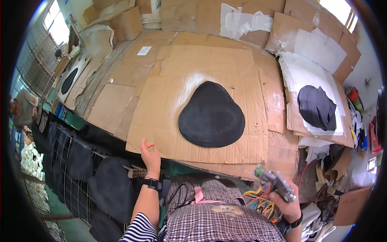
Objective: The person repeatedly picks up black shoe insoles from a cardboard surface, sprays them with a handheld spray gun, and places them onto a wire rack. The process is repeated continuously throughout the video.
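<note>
My right hand [287, 206] grips a metal spray gun [276, 183] with a green part at its front end. The gun is beyond the near right edge of the cardboard-covered table, its nozzle end pointing up and left. My left hand [150, 158] hangs in the air over the table's near edge, fingers loosely apart and holding nothing. In front of me a flat black piece [211, 117], shaped like a rounded triangle, lies on a large brown cardboard sheet [161, 109]. Neither hand touches that black piece.
A stack of black pieces [316, 107] rests on white paper at the right. At the far left lies another black piece [69, 81]. Several black pieces [111, 187] hang on a wire rack [62, 161] at my left. Cardboard walls [185, 16] stand behind; coloured cords [262, 203] hang below the gun.
</note>
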`<state>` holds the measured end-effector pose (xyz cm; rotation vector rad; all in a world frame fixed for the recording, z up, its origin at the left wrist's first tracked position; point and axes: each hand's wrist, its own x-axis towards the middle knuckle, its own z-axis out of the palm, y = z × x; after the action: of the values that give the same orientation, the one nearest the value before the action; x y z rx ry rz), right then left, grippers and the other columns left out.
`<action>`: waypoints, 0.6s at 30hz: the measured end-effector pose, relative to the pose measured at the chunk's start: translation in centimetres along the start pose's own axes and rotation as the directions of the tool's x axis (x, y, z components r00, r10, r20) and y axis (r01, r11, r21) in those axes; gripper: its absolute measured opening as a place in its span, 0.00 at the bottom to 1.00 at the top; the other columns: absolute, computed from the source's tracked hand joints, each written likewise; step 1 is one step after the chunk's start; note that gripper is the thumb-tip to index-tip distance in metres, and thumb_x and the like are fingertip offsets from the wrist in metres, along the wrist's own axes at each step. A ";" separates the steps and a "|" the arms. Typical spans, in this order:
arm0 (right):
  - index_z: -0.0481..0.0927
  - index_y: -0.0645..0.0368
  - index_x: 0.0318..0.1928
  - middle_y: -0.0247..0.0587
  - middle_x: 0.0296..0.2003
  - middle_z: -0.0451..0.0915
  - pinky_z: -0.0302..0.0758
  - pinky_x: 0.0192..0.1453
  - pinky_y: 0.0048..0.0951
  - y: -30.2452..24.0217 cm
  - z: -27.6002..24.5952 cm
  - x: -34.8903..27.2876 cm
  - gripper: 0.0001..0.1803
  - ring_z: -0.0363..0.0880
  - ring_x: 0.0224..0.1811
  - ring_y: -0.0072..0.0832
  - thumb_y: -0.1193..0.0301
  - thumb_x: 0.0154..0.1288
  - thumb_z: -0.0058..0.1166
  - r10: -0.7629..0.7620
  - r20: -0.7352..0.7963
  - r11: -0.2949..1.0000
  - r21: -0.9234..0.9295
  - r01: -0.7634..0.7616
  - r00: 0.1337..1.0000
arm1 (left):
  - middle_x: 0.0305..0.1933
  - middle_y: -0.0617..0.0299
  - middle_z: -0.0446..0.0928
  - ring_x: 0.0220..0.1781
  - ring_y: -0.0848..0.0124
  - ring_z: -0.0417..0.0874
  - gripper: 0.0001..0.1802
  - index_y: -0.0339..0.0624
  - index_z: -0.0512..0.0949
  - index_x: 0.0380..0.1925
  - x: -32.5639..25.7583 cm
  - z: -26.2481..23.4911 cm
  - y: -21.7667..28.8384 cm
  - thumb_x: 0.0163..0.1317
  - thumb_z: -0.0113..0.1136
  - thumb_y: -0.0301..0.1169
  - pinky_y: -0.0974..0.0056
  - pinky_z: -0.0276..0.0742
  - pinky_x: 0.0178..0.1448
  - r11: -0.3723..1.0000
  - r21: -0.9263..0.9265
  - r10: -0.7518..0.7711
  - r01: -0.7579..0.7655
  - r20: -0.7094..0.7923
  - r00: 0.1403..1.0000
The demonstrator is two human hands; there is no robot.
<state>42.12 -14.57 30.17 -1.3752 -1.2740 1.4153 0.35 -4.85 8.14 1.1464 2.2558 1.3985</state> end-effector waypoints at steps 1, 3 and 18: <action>0.68 0.67 0.58 0.38 0.34 0.78 0.77 0.42 0.28 -1.0 0.7 0.5 0.28 0.79 0.36 0.25 0.74 0.58 0.62 -0.011 -0.038 1.000 0.015 0.012 0.999 | 0.37 0.57 0.79 0.42 0.65 0.78 0.29 0.38 0.65 0.59 -0.2 0.1 -0.2 0.55 0.58 0.20 0.61 0.69 0.55 1.000 0.005 -0.001 0.001 0.012 1.000; 0.68 0.67 0.58 0.38 0.34 0.78 0.76 0.41 0.27 -1.3 0.6 0.7 0.29 0.78 0.35 0.23 0.71 0.59 0.62 -0.058 -0.136 0.998 -0.007 0.058 0.989 | 0.36 0.58 0.79 0.42 0.66 0.78 0.28 0.39 0.66 0.58 -0.4 0.2 -0.9 0.55 0.58 0.20 0.61 0.69 0.54 1.000 0.008 0.001 -0.001 0.027 1.000; 0.70 0.67 0.57 0.35 0.33 0.80 0.75 0.44 0.25 -0.2 0.6 -1.6 0.28 0.78 0.36 0.19 0.78 0.54 0.61 0.049 -0.033 0.998 -0.037 -0.050 0.998 | 0.37 0.59 0.79 0.43 0.65 0.78 0.19 0.37 0.73 0.49 0.2 1.9 -3.3 0.55 0.57 0.21 0.61 0.71 0.52 0.999 -0.037 -0.009 0.012 0.080 0.997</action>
<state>41.68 -16.13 30.63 -1.4589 -1.2595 1.4029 -0.31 -4.26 4.39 1.1559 2.1684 1.3604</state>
